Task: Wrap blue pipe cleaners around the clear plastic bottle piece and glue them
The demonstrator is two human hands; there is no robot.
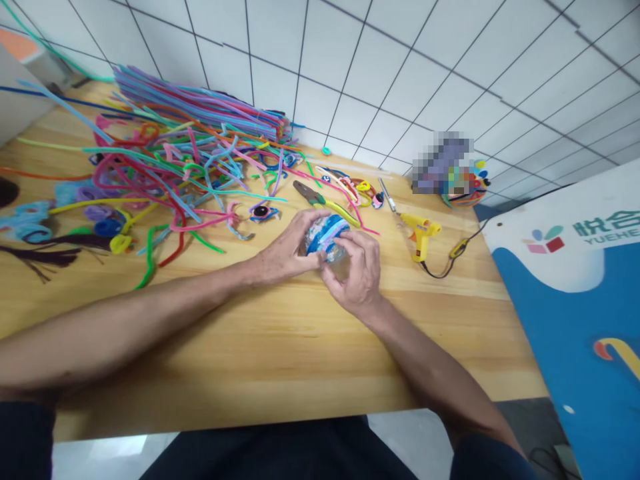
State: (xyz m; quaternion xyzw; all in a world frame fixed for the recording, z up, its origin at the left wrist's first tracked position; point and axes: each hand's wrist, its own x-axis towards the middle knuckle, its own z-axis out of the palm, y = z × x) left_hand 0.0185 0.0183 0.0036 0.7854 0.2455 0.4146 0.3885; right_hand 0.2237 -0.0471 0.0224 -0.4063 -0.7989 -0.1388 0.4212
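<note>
Between my two hands, above the wooden table, is a rounded, clear object with blue, white and lilac bands (327,235); its exact kind is not plain, and fingers cover parts of it. My left hand (293,248) wraps its left side, thumb in front and fingers over the top. From the right, my right hand (357,267) has curled fingers pressed on the bands and the thumb low on the front. Just behind the hands lie pliers (325,202) with yellow-green handles. A small craft piece with a black oval (261,212) rests left of them.
Tangled pipe cleaners (165,167) cover the table's left and back, with a bundle of straight ones (200,103) by the tiled wall. At right lie a yellow glue gun (420,235) with its cord and a slim metal tool (387,195). A blue printed panel (575,320) borders the right side.
</note>
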